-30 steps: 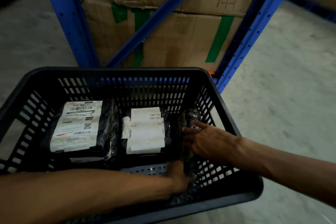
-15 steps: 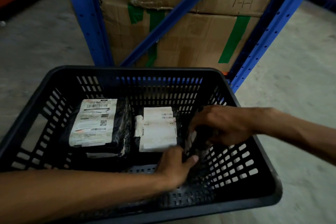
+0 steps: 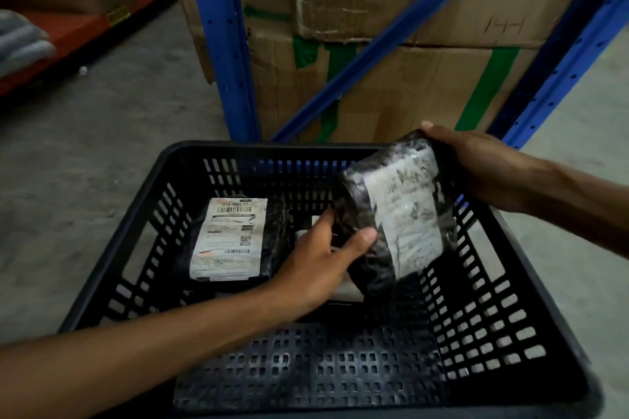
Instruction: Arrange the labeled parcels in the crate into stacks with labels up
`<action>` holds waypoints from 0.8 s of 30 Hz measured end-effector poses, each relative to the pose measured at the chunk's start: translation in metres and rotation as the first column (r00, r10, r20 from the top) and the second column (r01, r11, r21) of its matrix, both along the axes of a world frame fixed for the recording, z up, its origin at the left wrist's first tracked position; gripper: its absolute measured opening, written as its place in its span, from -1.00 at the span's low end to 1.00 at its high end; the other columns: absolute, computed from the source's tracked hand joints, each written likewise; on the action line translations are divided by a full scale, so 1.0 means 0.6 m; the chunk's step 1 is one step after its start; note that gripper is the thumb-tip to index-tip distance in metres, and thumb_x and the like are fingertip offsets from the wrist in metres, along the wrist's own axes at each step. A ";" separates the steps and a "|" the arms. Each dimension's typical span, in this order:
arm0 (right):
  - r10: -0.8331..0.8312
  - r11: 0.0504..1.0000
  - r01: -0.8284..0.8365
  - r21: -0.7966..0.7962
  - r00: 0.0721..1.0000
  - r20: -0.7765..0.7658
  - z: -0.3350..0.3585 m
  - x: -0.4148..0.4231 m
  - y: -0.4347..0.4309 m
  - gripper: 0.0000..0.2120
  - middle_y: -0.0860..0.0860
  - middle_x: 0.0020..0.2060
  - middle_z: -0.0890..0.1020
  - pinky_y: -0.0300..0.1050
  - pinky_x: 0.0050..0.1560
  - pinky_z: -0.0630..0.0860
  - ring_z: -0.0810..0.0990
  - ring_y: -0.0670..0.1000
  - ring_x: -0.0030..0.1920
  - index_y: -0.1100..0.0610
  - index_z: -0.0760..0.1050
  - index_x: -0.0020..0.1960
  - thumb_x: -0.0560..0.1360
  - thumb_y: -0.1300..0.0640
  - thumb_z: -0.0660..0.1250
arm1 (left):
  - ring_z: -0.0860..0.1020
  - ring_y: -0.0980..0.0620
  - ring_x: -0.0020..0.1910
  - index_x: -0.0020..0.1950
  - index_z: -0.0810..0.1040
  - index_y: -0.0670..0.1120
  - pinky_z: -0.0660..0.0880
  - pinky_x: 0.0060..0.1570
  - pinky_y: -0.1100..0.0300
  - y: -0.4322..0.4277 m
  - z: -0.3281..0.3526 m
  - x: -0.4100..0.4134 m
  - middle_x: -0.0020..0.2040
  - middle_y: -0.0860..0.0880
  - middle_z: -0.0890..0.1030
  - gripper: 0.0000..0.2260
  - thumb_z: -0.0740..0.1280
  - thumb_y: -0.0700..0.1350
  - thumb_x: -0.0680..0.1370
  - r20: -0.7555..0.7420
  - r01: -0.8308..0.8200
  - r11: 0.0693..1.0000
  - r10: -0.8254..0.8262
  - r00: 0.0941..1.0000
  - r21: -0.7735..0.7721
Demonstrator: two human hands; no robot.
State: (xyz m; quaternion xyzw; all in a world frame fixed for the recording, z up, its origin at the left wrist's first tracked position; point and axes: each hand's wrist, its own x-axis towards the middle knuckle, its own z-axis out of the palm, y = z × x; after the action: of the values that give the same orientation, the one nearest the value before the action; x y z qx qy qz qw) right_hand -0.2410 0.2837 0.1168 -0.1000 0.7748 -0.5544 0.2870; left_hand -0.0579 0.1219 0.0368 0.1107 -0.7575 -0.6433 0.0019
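Note:
A black slotted crate (image 3: 493, 333) fills the lower view. Both hands hold a black plastic-wrapped parcel (image 3: 398, 214) above the crate's right half, tilted, its white label facing me. My left hand (image 3: 326, 258) grips its lower left edge, thumb on the front. My right hand (image 3: 476, 163) grips its upper right corner. A second black parcel (image 3: 231, 241) lies flat at the crate's back left with its white label up. A third parcel (image 3: 343, 292) in the middle is mostly hidden behind my left hand and the held parcel.
Blue rack uprights (image 3: 224, 44) and a diagonal brace stand just behind the crate, with taped cardboard boxes (image 3: 391, 78) stacked between them. An orange shelf beam (image 3: 85, 31) lies at the far left. Grey concrete floor surrounds the crate.
Both hands have lifted the black parcel from the crate's right side up into the air and turned its label toward me. The view has shifted right and nearer.

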 end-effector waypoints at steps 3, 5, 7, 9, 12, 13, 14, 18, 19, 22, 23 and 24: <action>-0.144 0.988 0.151 -0.036 0.976 0.163 -0.014 0.000 -0.028 -0.40 0.12 0.08 0.72 -0.09 -0.16 0.60 0.72 0.12 -0.08 0.15 0.59 0.24 0.49 -0.33 0.25 | 0.62 0.12 0.16 0.22 0.52 0.14 0.53 0.21 0.16 -0.020 0.004 -0.029 0.17 0.13 0.66 -0.75 0.28 0.15 0.57 0.044 -0.165 0.983 0.162 0.986 0.077; -0.111 0.986 0.137 -0.092 0.964 0.243 -0.030 0.008 -0.042 -0.41 0.15 0.12 0.72 0.02 0.08 0.63 0.70 0.17 0.11 0.16 0.60 0.25 0.48 -0.28 0.33 | 0.63 0.08 0.06 0.22 0.53 0.07 0.56 0.08 0.14 -0.033 -0.001 -0.048 0.11 0.08 0.66 -0.72 0.24 0.15 0.59 0.104 -0.350 0.936 0.345 0.933 0.034; -0.085 0.990 0.108 -0.092 0.971 0.224 -0.055 0.020 -0.054 -0.52 0.20 0.11 0.73 0.15 0.18 0.61 0.68 0.23 0.15 0.24 0.61 0.24 0.47 -0.08 0.44 | 0.57 0.08 -0.08 0.23 0.51 0.01 0.49 -0.11 0.16 -0.043 -0.010 -0.064 0.00 0.07 0.61 -0.72 0.17 0.10 0.63 0.157 -0.456 0.883 0.468 0.869 -0.109; -0.077 0.992 0.096 -0.076 0.971 0.225 -0.085 0.030 -0.065 -0.67 0.19 0.01 0.76 0.11 0.04 0.68 0.73 0.20 0.05 0.26 0.61 0.20 0.49 0.12 0.46 | 0.48 0.05 -0.16 0.24 0.48 -0.05 0.38 -0.10 0.17 -0.048 -0.024 -0.069 -0.06 0.03 0.53 -0.72 0.10 0.04 0.67 0.171 -0.423 0.864 0.476 0.863 -0.271; -0.096 0.991 0.116 -0.070 0.964 0.247 -0.136 0.042 -0.075 -0.80 0.12 -0.19 0.79 -0.10 -0.34 0.67 0.78 0.08 -0.23 0.24 0.64 0.10 0.53 0.15 0.42 | 0.43 0.08 -0.26 0.18 0.46 -0.10 0.38 -0.11 0.14 -0.059 -0.056 -0.058 -0.09 -0.01 0.53 -0.72 0.08 0.03 0.67 0.209 -0.304 0.864 0.410 0.888 -0.401; -0.119 0.992 0.127 -0.020 0.965 0.233 -0.157 0.046 -0.077 -0.79 0.10 -0.23 0.79 -0.13 -0.37 0.66 0.78 0.06 -0.27 0.24 0.64 0.09 0.54 0.13 0.41 | 0.44 0.09 -0.27 0.19 0.47 -0.11 0.41 -0.12 0.11 -0.062 -0.066 -0.054 -0.05 -0.05 0.56 -0.70 0.09 0.05 0.67 0.256 -0.226 0.885 0.348 0.902 -0.407; -0.130 0.991 0.122 0.052 0.971 0.200 -0.178 0.052 -0.077 -0.75 0.10 -0.20 0.79 -0.11 -0.32 0.68 0.78 0.07 -0.25 0.24 0.64 0.10 0.56 0.07 0.39 | 0.44 0.11 -0.28 0.26 0.47 -0.11 0.45 -0.14 0.09 -0.065 -0.075 -0.050 -0.03 -0.07 0.58 -0.67 0.10 0.07 0.66 0.293 -0.145 0.900 0.280 0.914 -0.410; 0.019 0.931 -0.030 0.364 0.999 0.034 -0.233 0.065 -0.068 -0.43 0.11 0.31 0.59 0.09 0.38 0.44 0.56 0.17 0.29 -0.03 0.40 0.44 0.55 -0.31 0.15 | 0.35 0.27 -0.36 0.64 0.02 -0.10 0.32 -0.40 0.41 -0.064 -0.088 -0.052 -0.02 0.01 0.61 -0.41 0.13 0.04 0.66 0.333 0.004 0.895 0.162 0.929 -0.447; 0.021 0.941 -0.039 0.337 0.998 0.058 -0.231 0.063 -0.067 -0.43 0.06 0.26 0.61 0.01 0.34 0.47 0.59 0.12 0.24 -0.05 0.37 0.46 0.56 -0.31 0.14 | 0.34 0.29 -0.37 0.65 -0.04 -0.11 0.31 -0.45 0.47 -0.060 -0.084 -0.052 0.14 0.00 0.62 -0.39 0.12 0.03 0.67 0.345 0.009 0.892 0.165 0.924 -0.452; 0.001 0.932 0.005 0.363 1.000 -0.015 -0.214 0.047 -0.077 -0.56 0.05 0.14 0.67 0.03 0.28 0.54 0.65 0.11 0.13 0.04 0.50 0.34 0.58 -0.17 0.25 | 0.32 0.32 -0.35 0.65 -0.13 -0.09 0.33 -0.56 0.61 -0.062 -0.067 -0.056 0.51 -0.06 0.38 -0.37 0.11 0.00 0.67 0.401 0.035 0.904 0.154 0.903 -0.426; -0.018 0.924 0.049 0.380 0.996 -0.084 -0.200 0.041 -0.078 -0.59 0.07 0.17 0.67 0.07 0.31 0.52 0.64 0.13 0.17 0.07 0.52 0.32 0.56 -0.13 0.30 | 0.40 0.33 -0.24 0.65 -0.15 -0.07 0.36 -0.43 0.69 -0.063 -0.055 -0.056 0.59 -0.06 0.24 -0.35 0.13 -0.01 0.66 0.393 0.029 0.917 0.142 0.908 -0.399; -0.041 0.941 0.088 0.328 0.988 -0.147 -0.182 0.033 -0.079 -0.58 0.07 0.21 0.66 0.06 0.33 0.51 0.62 0.13 0.22 0.09 0.52 0.33 0.55 -0.09 0.34 | 0.52 0.25 0.03 0.65 -0.18 -0.04 0.40 -0.11 0.71 -0.064 -0.056 -0.049 0.64 -0.03 0.07 -0.31 0.16 -0.01 0.64 0.358 0.032 0.916 0.124 0.926 -0.401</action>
State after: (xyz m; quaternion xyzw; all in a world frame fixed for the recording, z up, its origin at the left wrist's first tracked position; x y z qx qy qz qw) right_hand -0.2211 0.2361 0.0073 -0.0625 0.8783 -0.4161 0.2270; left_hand -0.0873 0.0838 0.0030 0.2471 -0.8560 -0.4418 -0.1052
